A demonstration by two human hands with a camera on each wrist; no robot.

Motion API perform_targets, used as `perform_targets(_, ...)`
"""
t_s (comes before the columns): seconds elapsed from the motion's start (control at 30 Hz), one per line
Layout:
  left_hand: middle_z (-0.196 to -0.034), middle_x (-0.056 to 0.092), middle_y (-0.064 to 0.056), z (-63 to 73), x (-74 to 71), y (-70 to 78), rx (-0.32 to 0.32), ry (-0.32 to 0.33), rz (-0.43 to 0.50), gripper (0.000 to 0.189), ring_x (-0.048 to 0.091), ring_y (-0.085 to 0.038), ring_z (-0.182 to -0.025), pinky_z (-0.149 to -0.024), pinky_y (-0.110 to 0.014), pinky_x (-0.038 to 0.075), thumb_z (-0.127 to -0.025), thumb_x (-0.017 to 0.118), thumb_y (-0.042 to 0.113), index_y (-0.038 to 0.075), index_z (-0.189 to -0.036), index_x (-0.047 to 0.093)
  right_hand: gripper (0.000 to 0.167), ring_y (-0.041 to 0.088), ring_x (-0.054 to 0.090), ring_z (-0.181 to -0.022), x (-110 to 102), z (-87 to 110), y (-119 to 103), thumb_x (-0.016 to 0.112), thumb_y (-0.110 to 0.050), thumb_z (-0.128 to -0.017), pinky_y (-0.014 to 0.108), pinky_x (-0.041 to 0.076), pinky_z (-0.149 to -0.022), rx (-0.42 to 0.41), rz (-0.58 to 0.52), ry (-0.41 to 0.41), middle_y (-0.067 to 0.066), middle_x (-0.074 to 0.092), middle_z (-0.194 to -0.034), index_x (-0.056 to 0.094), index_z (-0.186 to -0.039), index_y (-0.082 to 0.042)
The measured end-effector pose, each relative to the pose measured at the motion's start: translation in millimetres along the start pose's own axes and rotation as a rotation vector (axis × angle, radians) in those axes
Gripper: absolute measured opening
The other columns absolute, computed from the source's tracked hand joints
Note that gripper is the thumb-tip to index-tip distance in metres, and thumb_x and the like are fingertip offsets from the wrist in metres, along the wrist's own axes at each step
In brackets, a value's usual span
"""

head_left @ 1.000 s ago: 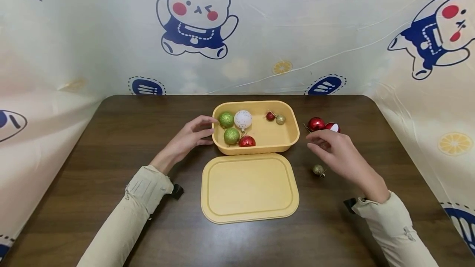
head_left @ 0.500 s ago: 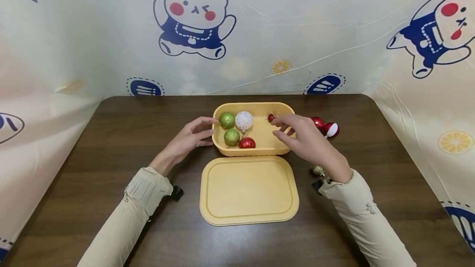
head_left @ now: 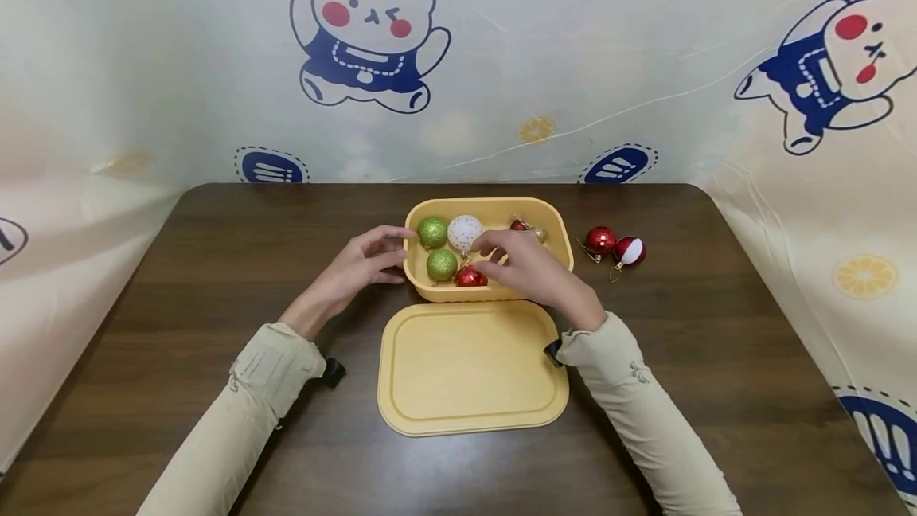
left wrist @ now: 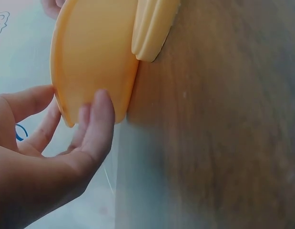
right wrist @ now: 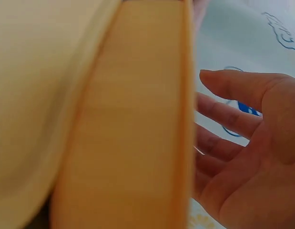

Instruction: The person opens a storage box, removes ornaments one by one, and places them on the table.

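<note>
My left hand (head_left: pixel 358 265) is at the left end of a yellow plastic box (head_left: pixel 489 293); one fingertip touches its rim and others rest beside the end wall. My right hand (head_left: pixel 526 261) reaches over the front wall with thumb and fingers apart, above a glossy red bauble (head_left: pixel 470 276). In the right wrist view the box wall (right wrist: pixel 128 114) hides some fingertips. Beside the red bauble lie two glittery green baubles (head_left: pixel 442 265) and a white speckled bauble (head_left: pixel 464 232). A small red bauble (head_left: pixel 517 225) and a small gold bauble (head_left: pixel 539 235) sit farther right, partly behind the hand.
Directly in front of the box lies a yellow lid (head_left: pixel 473 373). On the dark wooden table (head_left: pixel 716 357), right of the box, are a red bauble (head_left: pixel 599 240) and a red-and-white bauble (head_left: pixel 630 251). A patterned cloth (head_left: pixel 487 62) hangs behind.
My right hand has moved left from the loose baubles, over the box and across to the red bauble. The gold bauble on the table is now hidden behind my right sleeve. My left hand stays put.
</note>
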State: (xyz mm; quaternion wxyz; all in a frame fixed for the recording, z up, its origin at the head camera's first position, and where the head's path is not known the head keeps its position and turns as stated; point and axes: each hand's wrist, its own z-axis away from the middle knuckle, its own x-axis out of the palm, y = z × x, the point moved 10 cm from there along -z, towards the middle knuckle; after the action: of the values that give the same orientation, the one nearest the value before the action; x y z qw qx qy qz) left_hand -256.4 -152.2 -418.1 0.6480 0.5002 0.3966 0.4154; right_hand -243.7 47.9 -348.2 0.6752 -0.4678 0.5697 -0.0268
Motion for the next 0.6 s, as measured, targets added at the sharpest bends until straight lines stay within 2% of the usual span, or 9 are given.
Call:
perform_targets(0.13,-0.105,0.061,-0.023,2.4,1.8,-1.7,-0.011,-0.014,0.003,0.041,0.066,-0.032,-0.090,-0.080,-0.044,0.059,-0.102,0.058,0.016,0.010,-0.141,0.049,0.024,0.023,0.066,-0.095,15.7,-3.7,10.9,0.066,-0.016,-0.097,0.036,0.056,-0.081,0.043,-0.049,-0.044,0.011,0.070,-0.108,0.068,-0.115,-0.001)
perform_targets(0.23,-0.093,0.066,-0.021,3.7,5.2,-2.8,-0.015,-0.036,0.024,0.041,0.069,-0.031,-0.082,-0.078,-0.043,0.060,-0.103,0.056,0.016,0.010,-0.142,0.046,0.023,0.021,0.066,-0.092,25.2,-5.0,22.4,0.068,-0.023,-0.096,0.033,0.055,-0.079,0.093,-0.056,-0.065,0.005,0.070,-0.102,0.069,-0.113,-0.007)
perform_targets(0.4,-0.091,0.066,-0.018,3.5,9.4,0.7,0.001,-0.053,0.044,0.042,0.069,-0.029,-0.081,-0.077,-0.041,0.060,-0.104,0.054,0.016,0.010,-0.144,0.043,0.025,0.017,0.066,-0.089,31.9,-6.9,33.9,0.071,-0.033,-0.094,0.031,0.054,-0.077,0.150,-0.066,-0.073,0.001,0.070,-0.098,0.069,-0.110,-0.013)
perform_targets(0.6,-0.090,0.066,-0.018,2.8,10.1,1.6,0.002,-0.062,0.052,0.043,0.069,-0.029,-0.081,-0.077,-0.041,0.060,-0.104,0.054,0.016,0.009,-0.144,0.042,0.026,0.015,0.065,-0.089,31.4,-7.3,33.7,0.070,-0.033,-0.094,0.030,0.053,-0.075,0.156,-0.062,-0.073,0.000,0.070,-0.096,0.069,-0.112,-0.013)
